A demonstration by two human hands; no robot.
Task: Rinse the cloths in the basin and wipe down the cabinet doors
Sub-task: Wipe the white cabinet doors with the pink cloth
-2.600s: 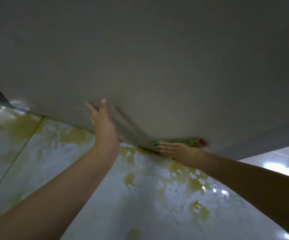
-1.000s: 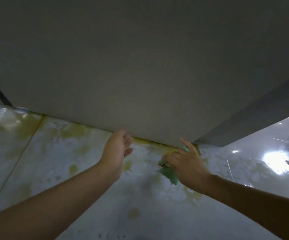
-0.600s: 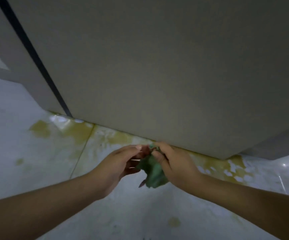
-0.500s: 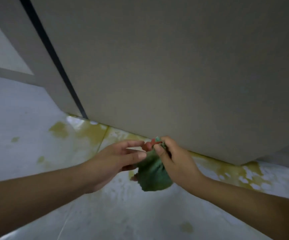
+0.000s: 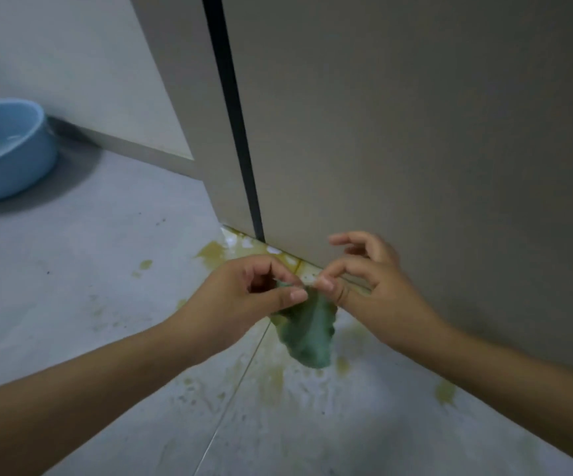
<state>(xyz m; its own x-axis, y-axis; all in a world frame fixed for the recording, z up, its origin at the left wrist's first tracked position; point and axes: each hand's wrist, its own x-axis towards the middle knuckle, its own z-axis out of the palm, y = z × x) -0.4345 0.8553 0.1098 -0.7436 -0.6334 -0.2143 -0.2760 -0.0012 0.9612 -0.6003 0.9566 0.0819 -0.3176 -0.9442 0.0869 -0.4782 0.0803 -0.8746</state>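
A crumpled green cloth (image 5: 307, 333) hangs just above the floor in front of the grey cabinet door (image 5: 415, 132). My left hand (image 5: 244, 300) pinches the cloth's top edge between thumb and fingers. My right hand (image 5: 371, 280) holds the same edge from the right with its thumb and a lower finger, while its other fingers are spread and lifted. The blue basin (image 5: 7, 149) stands on the floor at the far left, with water in it. It is well away from both hands.
Yellowish stains and splashes (image 5: 271, 379) mark the grey floor tiles below the cloth and along the cabinet's foot. A dark vertical gap (image 5: 237, 132) separates two cabinet doors. A pale wall with a skirting board runs behind the basin.
My right hand drew the cloth off the door's lower edge and my left hand came over and took hold of its top. The view swung left, bringing the basin into sight.
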